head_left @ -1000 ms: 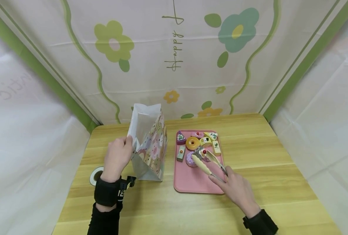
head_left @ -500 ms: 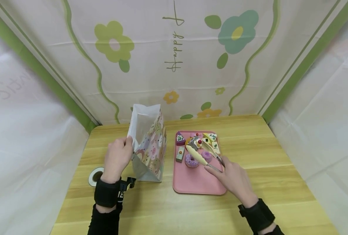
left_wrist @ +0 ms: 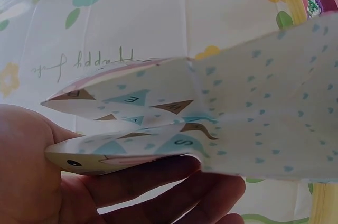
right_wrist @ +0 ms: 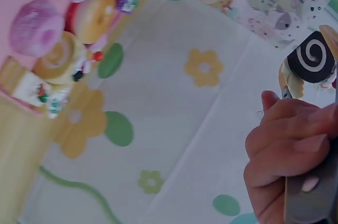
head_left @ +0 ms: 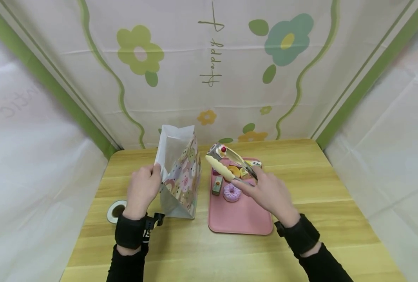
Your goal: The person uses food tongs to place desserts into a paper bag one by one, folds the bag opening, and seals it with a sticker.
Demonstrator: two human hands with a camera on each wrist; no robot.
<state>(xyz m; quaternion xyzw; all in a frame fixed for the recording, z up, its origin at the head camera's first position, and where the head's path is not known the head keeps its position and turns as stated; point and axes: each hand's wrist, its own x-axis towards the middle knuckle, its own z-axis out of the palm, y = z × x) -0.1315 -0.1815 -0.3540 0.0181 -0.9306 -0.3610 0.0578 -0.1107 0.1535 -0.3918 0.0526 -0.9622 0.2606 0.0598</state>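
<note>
My left hand (head_left: 142, 190) pinches the near left rim of a patterned paper bag (head_left: 184, 176), which stands upright with its mouth open. In the left wrist view the thumb and fingers lie on either side of the bag's edge (left_wrist: 132, 155). My right hand (head_left: 270, 192) grips a pair of tongs (head_left: 223, 168) with cream tips. Between those tips is a dark swirl cake roll (head_left: 216, 150) topped with a red berry; its black-and-white spiral end (right_wrist: 311, 57) shows in the right wrist view. The roll hangs above the far left corner of the pink tray, to the right of the bag.
The pink tray (head_left: 240, 219) carries toy sweets: a purple sprinkled donut (head_left: 232, 192), a green cake bar (head_left: 217, 185), a yellow donut (head_left: 234, 171) and several others. A roll of tape (head_left: 114, 211) lies left of the bag. A flowered cloth hangs behind the table (head_left: 300, 172).
My right hand has lifted the cake roll off the tray with the tongs and carried it up and left toward the bag. The left hand keeps its hold on the bag.
</note>
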